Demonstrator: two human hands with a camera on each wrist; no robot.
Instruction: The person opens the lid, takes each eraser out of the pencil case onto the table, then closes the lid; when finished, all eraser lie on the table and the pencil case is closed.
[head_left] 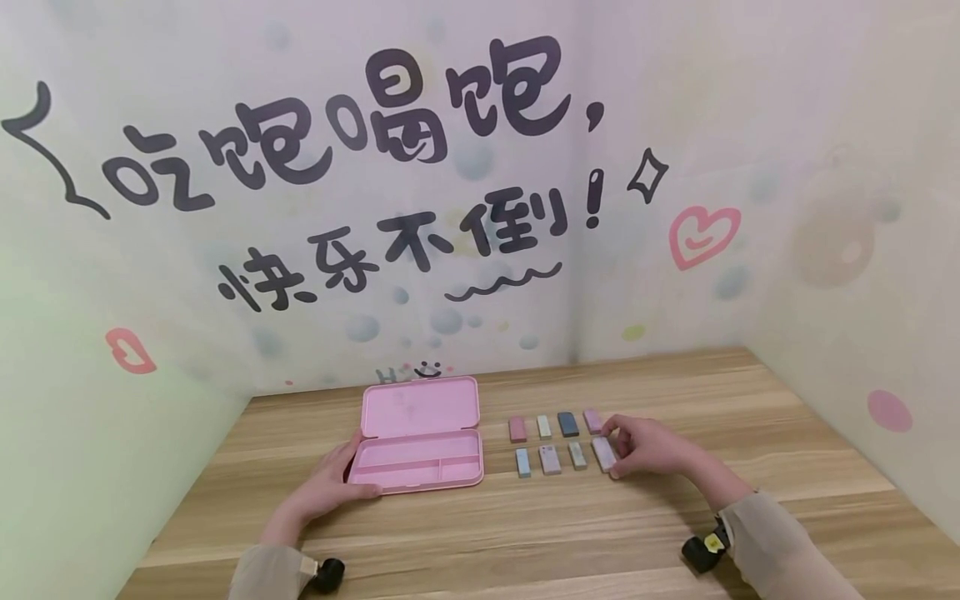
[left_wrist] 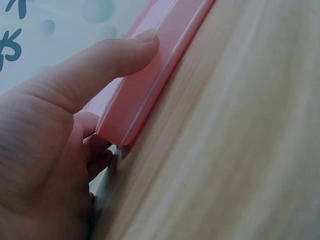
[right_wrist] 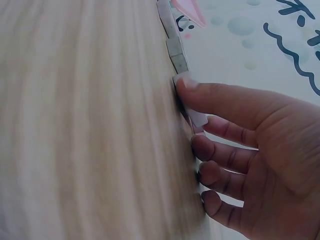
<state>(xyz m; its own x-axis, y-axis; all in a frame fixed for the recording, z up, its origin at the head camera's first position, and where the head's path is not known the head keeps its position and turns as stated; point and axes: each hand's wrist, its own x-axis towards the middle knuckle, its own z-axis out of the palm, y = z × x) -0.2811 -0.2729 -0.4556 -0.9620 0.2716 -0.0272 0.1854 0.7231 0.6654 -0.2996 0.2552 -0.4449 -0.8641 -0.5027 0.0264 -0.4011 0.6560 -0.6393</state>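
A pink pencil case (head_left: 420, 408) lies with its lid tipped back and its divided tray facing up. My left hand (head_left: 330, 483) grips its left front corner, thumb (left_wrist: 142, 52) on the front wall and fingers round the side. To the right, small block-shaped erasers stand in two rows. With thumb and index finger, my right hand (head_left: 648, 446) pinches the front row's rightmost pale lilac eraser (head_left: 603, 454), which shows partly behind the thumb in the right wrist view. Just behind it is a pink-lilac eraser (head_left: 592, 420), close to the fingers.
The back row also holds a rose eraser (head_left: 517, 429), a white one (head_left: 543, 427) and a dark blue one (head_left: 567, 424). In front are a light blue eraser (head_left: 522, 462), a patterned lilac one (head_left: 550, 460) and a greyish one (head_left: 577, 456). A printed cloth wall (head_left: 450, 333) borders the wooden table (head_left: 480, 542).
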